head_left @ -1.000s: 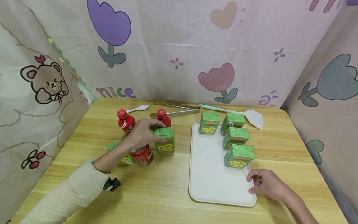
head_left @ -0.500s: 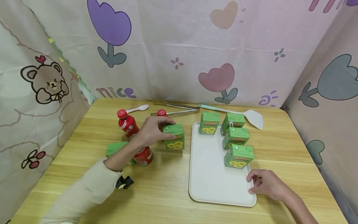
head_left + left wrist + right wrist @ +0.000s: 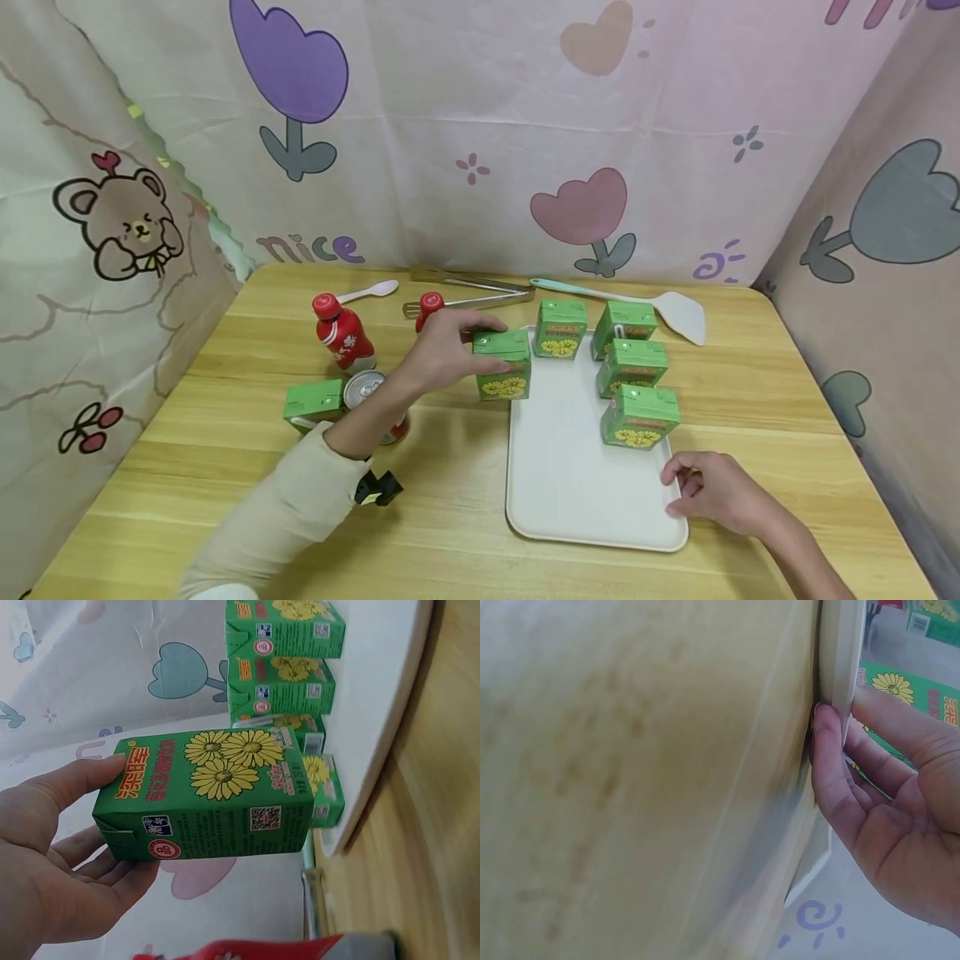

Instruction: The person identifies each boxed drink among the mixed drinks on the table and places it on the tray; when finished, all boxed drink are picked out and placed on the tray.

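Note:
My left hand (image 3: 442,354) grips a green drink carton (image 3: 504,379) with yellow flowers by its top end. In the left wrist view the carton (image 3: 217,791) is held above the table, near the tray's rim. My right hand (image 3: 716,493) pinches the near right edge of the white tray (image 3: 555,500); in the right wrist view thumb and curled fingers lie on either side of the tray rim (image 3: 840,667). Several like cartons stand on the tray: one carton (image 3: 561,329) at its far left, the others in a row along its right side, the nearest carton (image 3: 640,417) by my right hand.
Left of the tray stand a red bottle (image 3: 341,333), a can (image 3: 365,387), a green carton (image 3: 311,400) and a second red bottle (image 3: 430,307), partly hidden by my left hand. Behind lie a white spoon (image 3: 375,289), metal tongs (image 3: 480,300) and a spatula (image 3: 678,317).
My left hand has carried the carton rightwards from beside the red bottles and can to the tray's left edge. My right hand has stayed on the tray edge.

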Tool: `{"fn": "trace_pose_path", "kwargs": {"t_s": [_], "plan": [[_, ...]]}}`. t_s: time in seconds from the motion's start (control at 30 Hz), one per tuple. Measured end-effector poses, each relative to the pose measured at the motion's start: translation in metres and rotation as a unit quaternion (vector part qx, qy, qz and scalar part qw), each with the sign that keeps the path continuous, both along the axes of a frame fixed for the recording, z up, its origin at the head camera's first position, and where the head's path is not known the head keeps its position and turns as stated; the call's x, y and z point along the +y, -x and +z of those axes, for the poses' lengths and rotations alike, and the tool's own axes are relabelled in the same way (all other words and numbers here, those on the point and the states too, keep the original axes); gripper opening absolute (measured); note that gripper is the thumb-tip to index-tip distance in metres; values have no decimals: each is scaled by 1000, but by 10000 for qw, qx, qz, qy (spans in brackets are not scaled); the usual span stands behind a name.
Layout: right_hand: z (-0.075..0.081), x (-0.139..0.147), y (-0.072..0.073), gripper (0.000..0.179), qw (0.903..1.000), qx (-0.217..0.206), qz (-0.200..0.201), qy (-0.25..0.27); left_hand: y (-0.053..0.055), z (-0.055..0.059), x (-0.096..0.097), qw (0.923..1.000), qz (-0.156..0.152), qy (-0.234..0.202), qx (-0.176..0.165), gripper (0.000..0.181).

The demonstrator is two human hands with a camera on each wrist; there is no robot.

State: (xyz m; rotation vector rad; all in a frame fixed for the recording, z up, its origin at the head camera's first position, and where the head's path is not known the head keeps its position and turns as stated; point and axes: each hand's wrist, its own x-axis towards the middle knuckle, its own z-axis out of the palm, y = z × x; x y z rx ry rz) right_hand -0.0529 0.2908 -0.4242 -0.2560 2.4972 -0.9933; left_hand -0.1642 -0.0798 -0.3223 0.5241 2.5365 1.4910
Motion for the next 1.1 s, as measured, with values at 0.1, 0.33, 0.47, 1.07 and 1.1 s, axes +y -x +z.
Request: {"fn": "trace_pose_path", "kwargs": {"t_s": [0.1,0.33,0.47,1.07,1.1], "plan": [[1,0,0,31,10000,-25,-1,-22,0,-4,7,9999,13,-105,103,43],[2,0,0,31,10000,-85,-14,12,1,-15,24,9997,87,-209,-38,44],[2,0,0,31,10000,-38,-11,17,2,-18,36,9998,91,-168,-94,45],[1,0,-1,31,10000,-7,4,64,14,-44,78,9998,-167,70,83,42],[1,0,-1,31,10000,4,10,72,15,-46,80,9997,-179,80,114,43]]}}
